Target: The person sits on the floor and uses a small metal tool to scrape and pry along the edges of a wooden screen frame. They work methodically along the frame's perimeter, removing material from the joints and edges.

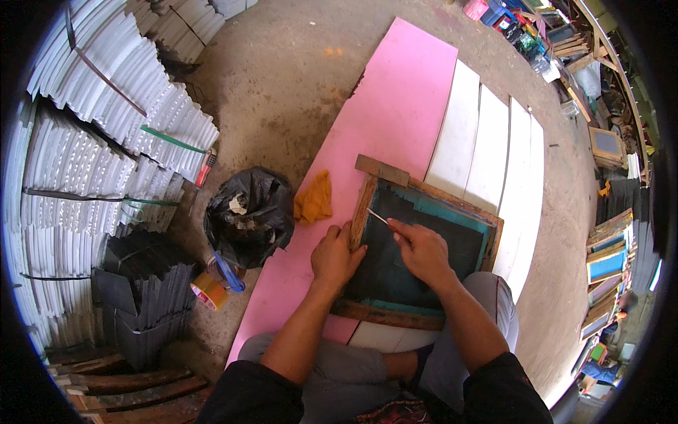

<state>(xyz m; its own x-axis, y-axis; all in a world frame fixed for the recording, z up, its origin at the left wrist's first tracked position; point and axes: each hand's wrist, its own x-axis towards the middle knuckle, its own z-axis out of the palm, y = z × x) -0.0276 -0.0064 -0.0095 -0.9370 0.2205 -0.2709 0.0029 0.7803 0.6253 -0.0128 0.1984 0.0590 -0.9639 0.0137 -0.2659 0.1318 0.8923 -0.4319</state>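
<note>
Right hand: the right hand [422, 249] is closed around a thin, pale metal-looking tool [377, 217], pinched between thumb and fingers — the tip points far-left, onto the inner edge of the frame's left rail.
Left hand: the left hand [336, 256] lies on the near-left part of the frame, fingers curled over the left rail and pressing it down; it grips nothing else.
Frame: a rectangular wooden frame with a dark teal-green mesh screen [424, 247] lies flat across the person's lap and the boards, tilted a little in the view; a short loose wooden strip [382, 169] rests across its far-left corner.
Boards: under the frame lies a long pink foam board [395, 113], running from near-left to far-right; just right of it, touching, are several white boards [487, 148] side by side.
Cloth: a crumpled mustard-yellow rag [313, 198] sits on the pink board, just left of the frame.
Floor left: a black plastic bag [248, 213] stands on the concrete beside the board; near it, closer to the person, is a roll of brown tape [210, 291].
Far left: bundles of white corrugated sheets [106, 141] are stacked, strapped with green bands.
Right edge: more wooden screen frames [609, 254] lean in a row — well apart from the hands.
</note>
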